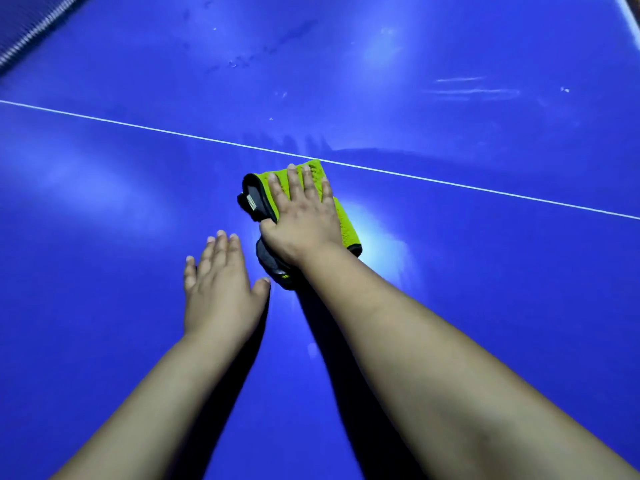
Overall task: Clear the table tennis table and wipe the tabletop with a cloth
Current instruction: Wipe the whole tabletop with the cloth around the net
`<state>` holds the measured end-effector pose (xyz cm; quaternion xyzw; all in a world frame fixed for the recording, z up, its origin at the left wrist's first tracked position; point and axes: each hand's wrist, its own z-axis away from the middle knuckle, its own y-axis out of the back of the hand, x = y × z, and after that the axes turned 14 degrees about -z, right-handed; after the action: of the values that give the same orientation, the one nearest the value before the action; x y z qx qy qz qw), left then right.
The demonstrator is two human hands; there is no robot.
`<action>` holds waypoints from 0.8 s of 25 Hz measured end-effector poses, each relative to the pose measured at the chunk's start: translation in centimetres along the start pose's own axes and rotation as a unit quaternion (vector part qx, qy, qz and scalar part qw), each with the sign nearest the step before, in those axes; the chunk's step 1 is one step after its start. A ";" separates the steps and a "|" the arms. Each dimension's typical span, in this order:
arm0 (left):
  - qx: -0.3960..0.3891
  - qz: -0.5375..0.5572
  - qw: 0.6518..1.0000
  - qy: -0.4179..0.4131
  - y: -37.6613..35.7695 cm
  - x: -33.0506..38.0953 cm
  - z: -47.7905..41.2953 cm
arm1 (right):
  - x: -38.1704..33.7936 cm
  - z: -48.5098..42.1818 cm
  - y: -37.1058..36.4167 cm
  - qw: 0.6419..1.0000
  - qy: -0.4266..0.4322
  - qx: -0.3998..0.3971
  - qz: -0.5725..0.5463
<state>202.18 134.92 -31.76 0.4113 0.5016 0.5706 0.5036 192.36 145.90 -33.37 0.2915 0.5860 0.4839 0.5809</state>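
A folded lime-green cloth (346, 221) with a dark grey underside lies on the blue table tennis table (104, 237), just below the white centre line (138, 125). My right hand (303, 213) presses flat on the cloth with straight fingers, the thumb at its left edge. Beside it, my left hand (221, 285) rests flat on the bare tabletop with its fingers spread, to the left of the cloth and slightly nearer me.
The net (24, 32) runs across the top left corner. A white edge line (628, 15) marks the table's far right corner. Smears and pale specks (478, 88) show on the far half of the tabletop.
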 end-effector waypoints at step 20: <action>0.038 0.069 0.981 -0.176 0.2 33.4 14.0 | 33.8 20.1 12.1 0.986 -0.141 0.078 -0.033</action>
<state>210.68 170.09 -30.52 0.5577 0.3968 0.5029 0.5278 203.87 185.39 -33.02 0.3815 0.5438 0.3709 0.6489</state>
